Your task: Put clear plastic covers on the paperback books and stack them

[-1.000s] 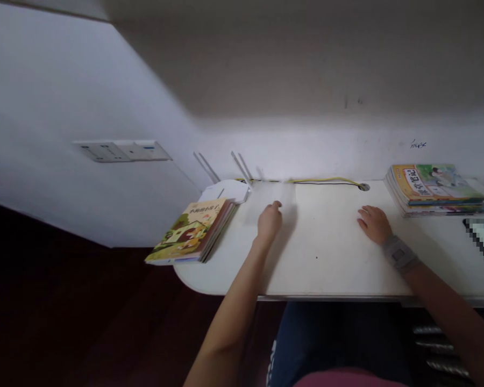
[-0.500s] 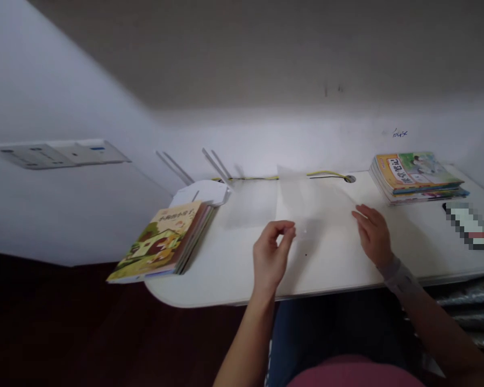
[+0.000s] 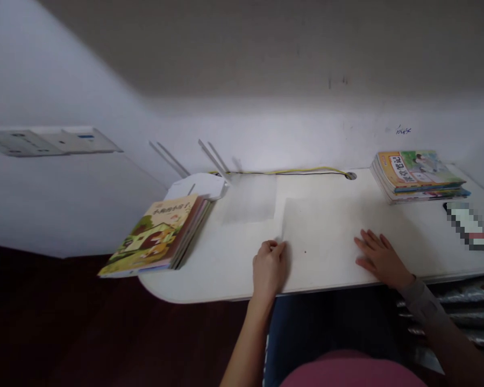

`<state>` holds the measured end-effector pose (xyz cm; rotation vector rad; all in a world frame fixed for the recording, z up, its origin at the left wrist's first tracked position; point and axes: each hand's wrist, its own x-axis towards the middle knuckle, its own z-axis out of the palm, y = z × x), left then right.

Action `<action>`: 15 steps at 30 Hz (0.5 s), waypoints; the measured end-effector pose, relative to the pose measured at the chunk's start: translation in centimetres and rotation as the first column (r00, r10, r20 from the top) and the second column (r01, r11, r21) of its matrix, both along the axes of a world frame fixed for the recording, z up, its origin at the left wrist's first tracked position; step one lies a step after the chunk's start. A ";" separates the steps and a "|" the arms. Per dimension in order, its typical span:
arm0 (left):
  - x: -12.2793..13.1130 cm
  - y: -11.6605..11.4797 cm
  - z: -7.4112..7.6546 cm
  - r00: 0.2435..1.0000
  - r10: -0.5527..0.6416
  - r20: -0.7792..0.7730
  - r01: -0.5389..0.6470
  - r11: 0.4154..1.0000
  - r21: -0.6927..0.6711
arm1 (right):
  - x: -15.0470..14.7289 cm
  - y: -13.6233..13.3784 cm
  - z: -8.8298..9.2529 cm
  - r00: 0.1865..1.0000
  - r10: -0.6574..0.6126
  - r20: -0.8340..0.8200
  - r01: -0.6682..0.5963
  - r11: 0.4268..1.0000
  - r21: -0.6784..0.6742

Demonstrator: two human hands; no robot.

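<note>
A thin see-through plastic sheet (image 3: 320,223) lies on the white tabletop between my hands, its outline faint. My left hand (image 3: 269,269) is closed in a pinch at the sheet's left edge, which lifts slightly near the fingertips. Over on the other side, my right hand (image 3: 383,259) rests with fingers spread on or just above the sheet's right part; its exact right edge is hard to make out. A second translucent sheet (image 3: 252,200) lies flat farther back, to the left.
At the left, a stack of picture books (image 3: 157,231) overhangs the edge in front of a white router (image 3: 197,185) with antennas. A yellow cable (image 3: 306,170) runs along the wall to a hole. More books (image 3: 421,172) and a pixelated phone-like object (image 3: 470,226) are at the right.
The raised plastic sheet has come down onto the tabletop. Both hands have moved lower and nearer to me, and my right hand's fingers have spread out.
</note>
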<state>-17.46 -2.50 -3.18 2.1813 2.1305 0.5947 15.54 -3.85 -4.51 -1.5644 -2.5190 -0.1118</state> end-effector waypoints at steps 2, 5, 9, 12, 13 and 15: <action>0.0 0.0 0.0 1.000 0.003 -0.025 -0.003 1.000 0.008 | 0.1 0.0 0.0 1.000 -0.018 -0.016 0.018 1.000 0.006; 0.1 -0.1 0.3 0.999 0.014 -0.050 -0.013 1.000 0.017 | 0.0 0.0 -0.1 0.999 -0.019 -0.049 0.019 1.000 0.010; -1.8 1.0 2.4 0.997 0.054 -0.057 -0.048 0.994 0.094 | 0.5 0.6 -0.6 0.991 -0.002 -0.132 0.007 0.999 0.032; -6.3 2.9 5.2 0.977 0.197 -0.085 -0.176 0.962 0.208 | 1.0 1.4 -1.4 0.968 0.001 -0.250 0.028 0.993 0.111; -8.3 3.5 6.1 0.958 0.267 -0.104 -0.238 0.945 0.226 | 1.1 1.7 -1.6 0.958 0.005 -0.286 0.034 0.990 0.133; -12.4 4.7 7.5 0.896 0.418 -0.150 -0.388 0.901 0.193 | 1.3 2.1 -2.1 0.942 0.016 -0.336 0.040 0.986 0.160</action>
